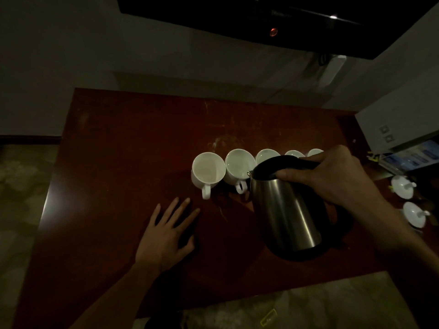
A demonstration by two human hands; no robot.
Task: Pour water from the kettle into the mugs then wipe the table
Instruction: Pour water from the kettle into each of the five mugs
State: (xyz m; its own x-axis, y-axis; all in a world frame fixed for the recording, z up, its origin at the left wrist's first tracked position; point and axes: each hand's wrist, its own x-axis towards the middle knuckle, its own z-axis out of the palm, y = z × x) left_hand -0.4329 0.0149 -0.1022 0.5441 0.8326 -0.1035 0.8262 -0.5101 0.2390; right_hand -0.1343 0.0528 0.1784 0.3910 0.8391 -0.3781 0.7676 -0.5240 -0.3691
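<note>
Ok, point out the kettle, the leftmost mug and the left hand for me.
kettle (pixel 287 217): head view, on its steel body.
leftmost mug (pixel 208 167): head view, inside its bowl.
left hand (pixel 164 238): head view, back of the hand, flat on the table.

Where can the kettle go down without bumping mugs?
Bare table lies left of the mug row, beyond the flat left hand. Right edge is crowded: lids, boxes. The right hand holds the kettle.

Table (pixel 123 148): dark red-brown wood, scuffed top. On it: row of five white mugs (pixel 208 170), touching side by side; two white lids (pixel 402 186) at right edge; left hand (pixel 166 236) resting flat.
</note>
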